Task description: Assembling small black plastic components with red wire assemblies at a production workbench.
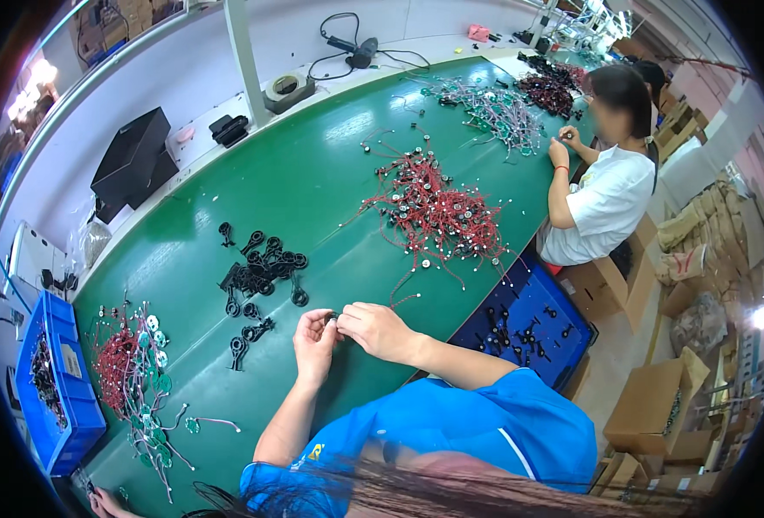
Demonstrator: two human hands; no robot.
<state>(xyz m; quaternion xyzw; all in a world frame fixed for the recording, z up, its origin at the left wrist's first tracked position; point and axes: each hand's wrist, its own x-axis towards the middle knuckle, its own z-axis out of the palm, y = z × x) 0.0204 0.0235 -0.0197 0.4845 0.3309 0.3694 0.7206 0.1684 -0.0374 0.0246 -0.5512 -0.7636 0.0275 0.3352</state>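
two hands (347, 332), one small black part (332, 318)

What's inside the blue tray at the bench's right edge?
The blue tray holds scattered small black parts. Its near corner is hidden behind the person's right forearm and blue sleeve.

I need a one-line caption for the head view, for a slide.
Both hands, left hand and right hand, pinch a small black part over a green table strewn with red-wired pieces.
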